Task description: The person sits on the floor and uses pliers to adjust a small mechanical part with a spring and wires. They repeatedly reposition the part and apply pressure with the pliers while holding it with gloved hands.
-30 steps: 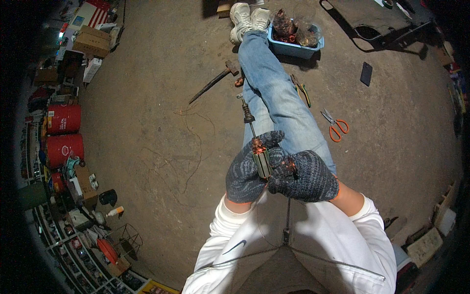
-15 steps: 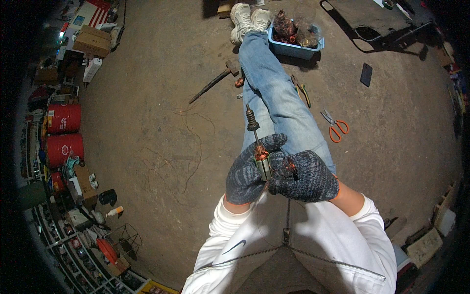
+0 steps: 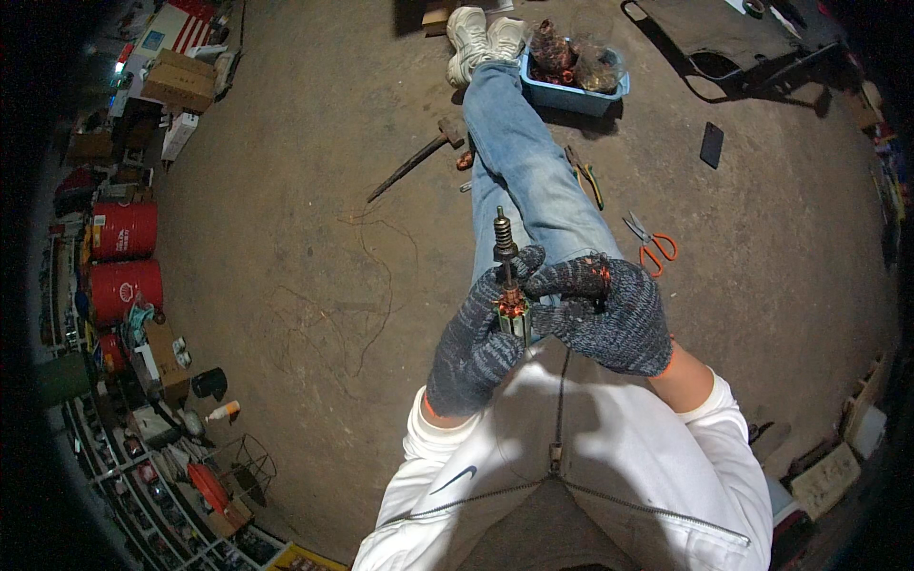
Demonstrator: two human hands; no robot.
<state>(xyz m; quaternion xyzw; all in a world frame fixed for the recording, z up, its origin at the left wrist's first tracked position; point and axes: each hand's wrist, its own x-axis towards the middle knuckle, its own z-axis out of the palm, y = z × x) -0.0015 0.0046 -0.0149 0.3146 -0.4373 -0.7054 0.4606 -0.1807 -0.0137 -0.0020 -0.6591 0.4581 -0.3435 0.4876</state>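
Observation:
A small motor armature (image 3: 514, 325) stands between my hands, above my lap, its shaft with a spiral worm end pointing away from me. Copper windings show above its metal core. My left hand (image 3: 473, 335), in a dark grey knitted glove, grips it from the left side. My right hand (image 3: 614, 319), gloved alike, is closed just right of the armature, its fingers reaching toward the core. Dark, reddish copper wire (image 3: 600, 276) lies bunched across the right hand's fingers; how it is held is partly hidden.
Beyond my outstretched legs sits a blue tub (image 3: 576, 98) with bagged copper scrap. A hammer (image 3: 416, 162) lies left of my legs; pliers (image 3: 585, 178), orange-handled scissors (image 3: 651, 246) and a phone (image 3: 711, 146) lie to the right. Loose thin wire (image 3: 386, 276) trails over the floor.
My right hand has turned and risen slightly, carrying the bunched wire up and to the right. The armature has turned more upright, and my left fingers have shifted on it.

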